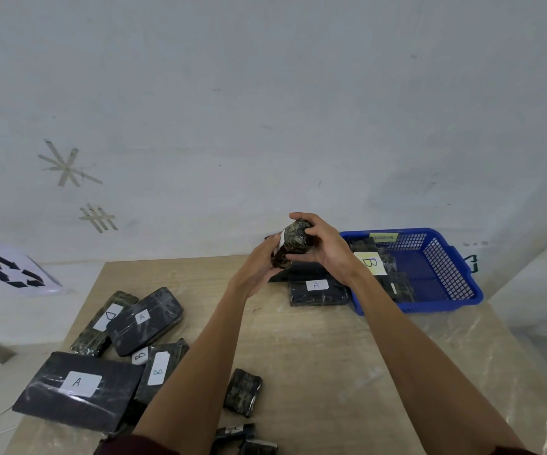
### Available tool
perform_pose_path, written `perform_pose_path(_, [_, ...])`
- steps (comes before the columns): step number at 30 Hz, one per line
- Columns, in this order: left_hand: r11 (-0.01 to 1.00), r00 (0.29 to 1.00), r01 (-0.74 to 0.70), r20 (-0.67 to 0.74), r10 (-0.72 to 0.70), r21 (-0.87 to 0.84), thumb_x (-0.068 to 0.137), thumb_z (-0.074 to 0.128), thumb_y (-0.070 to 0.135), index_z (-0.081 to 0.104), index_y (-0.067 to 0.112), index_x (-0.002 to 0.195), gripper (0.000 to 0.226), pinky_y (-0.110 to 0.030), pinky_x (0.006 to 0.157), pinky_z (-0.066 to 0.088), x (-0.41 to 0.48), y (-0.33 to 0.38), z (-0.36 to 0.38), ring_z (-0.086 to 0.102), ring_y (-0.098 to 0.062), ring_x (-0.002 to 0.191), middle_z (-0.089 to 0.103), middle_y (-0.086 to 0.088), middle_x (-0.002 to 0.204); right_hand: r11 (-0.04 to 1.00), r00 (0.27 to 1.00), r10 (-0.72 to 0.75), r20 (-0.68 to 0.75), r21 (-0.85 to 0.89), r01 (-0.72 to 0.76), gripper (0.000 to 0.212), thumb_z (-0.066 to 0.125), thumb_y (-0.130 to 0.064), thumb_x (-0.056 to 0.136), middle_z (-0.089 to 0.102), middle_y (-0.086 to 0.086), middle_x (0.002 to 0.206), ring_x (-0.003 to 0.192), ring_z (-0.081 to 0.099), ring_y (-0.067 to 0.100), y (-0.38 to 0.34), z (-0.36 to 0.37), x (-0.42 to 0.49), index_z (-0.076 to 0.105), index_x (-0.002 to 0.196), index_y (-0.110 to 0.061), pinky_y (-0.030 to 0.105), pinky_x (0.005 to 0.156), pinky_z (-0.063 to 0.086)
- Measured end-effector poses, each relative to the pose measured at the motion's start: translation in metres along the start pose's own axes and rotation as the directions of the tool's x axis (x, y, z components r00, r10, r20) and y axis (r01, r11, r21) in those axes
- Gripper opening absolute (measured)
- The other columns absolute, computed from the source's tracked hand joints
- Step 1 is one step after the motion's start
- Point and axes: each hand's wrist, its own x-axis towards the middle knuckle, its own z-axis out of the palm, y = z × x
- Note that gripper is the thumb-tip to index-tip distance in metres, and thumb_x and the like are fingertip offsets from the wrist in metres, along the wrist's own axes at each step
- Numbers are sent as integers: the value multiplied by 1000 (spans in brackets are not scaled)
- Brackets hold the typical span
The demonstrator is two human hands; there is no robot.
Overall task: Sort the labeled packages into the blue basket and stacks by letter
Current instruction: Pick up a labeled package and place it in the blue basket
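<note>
Pale wall [265, 93] backs a wooden table [314, 356], and over its far side both hands hold one small package [295, 241] in the air. The left hand [259, 262] cups it from below, fingers curled under the wrapping. The right hand [323, 247] wraps over the top and far side, with the thumb on the near face. A white label [280, 245] shows just beside the left fingertips, but its letter is turned away and cannot be read.

The step looks like reading that letter before choosing a place. It would go best by rolling the package between the two grips until the label faces up, with thumbs kept off the paper and the slick wrapping held firmly. The blue basket [447, 274] sits just right of and below the right fingers, and a package marked B [370, 262] lies in it. A stack topped with an A [318, 292] lies directly under the hands. The unsorted pile [117, 349] lies well apart, left of and nearer than the left fingers.
</note>
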Motion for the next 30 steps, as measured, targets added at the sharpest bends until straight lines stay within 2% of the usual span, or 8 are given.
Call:
perform_pose_path(3, [1000, 1000, 7, 6, -7, 9, 109, 36, 37, 52, 15, 141, 42, -44, 111, 46, 1, 0, -1, 56, -26, 128, 56, -14, 138, 999, 999, -33, 3, -34, 33, 39, 35, -4, 104, 45, 19, 134, 128, 50, 42, -2, -1, -2, 64, 128, -13, 54, 87, 58])
perform_pose_path(9, [1000, 1000, 3, -4, -3, 1, 110, 36, 38, 52, 15, 141, 42, -44, 111, 46, 3, -1, -2, 57, -26, 129, 58, -13, 137, 999, 999, -27, -37, -35, 26, 38, 35, -7, 105, 49, 15, 131, 125, 54, 37, -2, 5, -2, 68, 122, -17, 49, 85, 59])
perform_pose_path(15, [1000, 1000, 15, -9, -15, 25, 110, 35, 39, 51, 14, 142, 43, -46, 112, 44, 8, 0, -6, 57, -26, 128, 59, -14, 136, 994, 996, -76, -39, -83, 73, 36, 37, -4, 105, 49, 18, 130, 122, 56, 36, -4, 3, -1, 67, 122, -14, 49, 83, 60])
perform_pose_path(19, [1000, 1000, -15, -20, 16, 18, 110, 37, 37, 53, 12, 138, 41, -41, 105, 51, 8, 3, -6, 62, -25, 122, 63, -12, 128, 996, 997, -62, -52, -70, 58, 36, 36, -5, 105, 49, 16, 132, 123, 55, 35, -5, 3, 2, 68, 119, -16, 47, 82, 60])
perform_pose_path(23, [997, 989, -61, -132, 66, 44, 106, 51, 34, 59, 12, 131, 35, -46, 100, 55, 14, 3, -8, 66, -26, 111, 65, -15, 123, 999, 994, -40, -100, -11, 40, 24, 49, -18, 105, 54, 15, 128, 121, 59, 35, -3, -1, 2, 65, 124, -19, 49, 86, 59])
perform_pose_path(26, [997, 963, -71, -257, 77, 31, 99, 65, 31, 61, 11, 128, 36, -47, 102, 54, 18, 2, -16, 67, -26, 107, 68, -16, 120, 996, 991, -72, -116, -65, 65, 34, 61, -14, 100, 57, 15, 127, 115, 66, 32, 1, -9, 0, 60, 133, -22, 48, 86, 60])
perform_pose_path(30, [997, 976, -74, -207, 67, -26, 96, 69, 19, 67, 5, 121, 28, -39, 98, 56, 16, 4, -24, 71, -22, 101, 74, -11, 105, 992, 984, -94, -151, -99, 80, 37, 57, -8, 101, 57, 18, 127, 118, 64, 30, 7, -21, -1, 57, 137, -19, 45, 87, 60])
